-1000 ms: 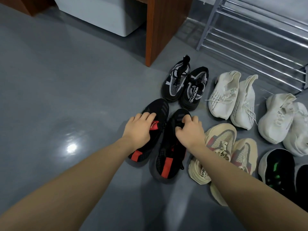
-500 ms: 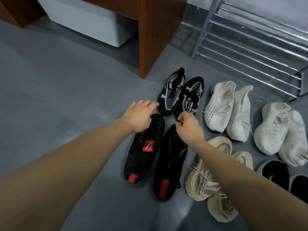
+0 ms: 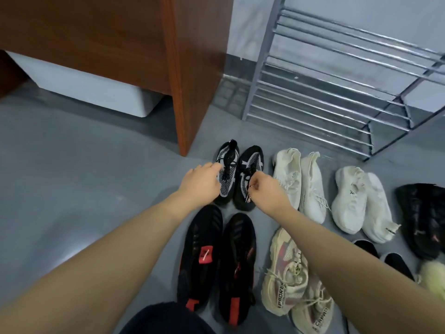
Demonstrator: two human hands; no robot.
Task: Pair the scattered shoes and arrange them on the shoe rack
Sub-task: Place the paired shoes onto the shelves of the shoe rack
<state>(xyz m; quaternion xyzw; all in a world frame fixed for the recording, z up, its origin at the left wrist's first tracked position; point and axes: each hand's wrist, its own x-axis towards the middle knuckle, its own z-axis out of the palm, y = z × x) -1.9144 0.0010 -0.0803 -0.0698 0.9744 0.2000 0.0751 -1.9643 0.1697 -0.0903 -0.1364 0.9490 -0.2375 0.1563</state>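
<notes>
A small black-and-grey mesh pair stands on the grey floor, left shoe (image 3: 228, 158) and right shoe (image 3: 252, 157) side by side. My left hand (image 3: 199, 183) grips the left shoe from its outer side. The right shoe's laced top is pinched by my right hand (image 3: 267, 191). Nearer to me lies a black pair with red tags (image 3: 199, 251), untouched. The metal shoe rack (image 3: 325, 92) stands at the back right with bare shelves.
To the right lie two white pairs (image 3: 287, 172) (image 3: 350, 198), a beige pair (image 3: 284, 271) under my right forearm, and dark shoes (image 3: 421, 218) at the edge. A wooden desk panel (image 3: 192, 80) and white box (image 3: 96, 88) stand behind left.
Both hands left the black pair with red tags and moved forward onto the small black-and-grey pair. The view tilted up, showing more of the rack.
</notes>
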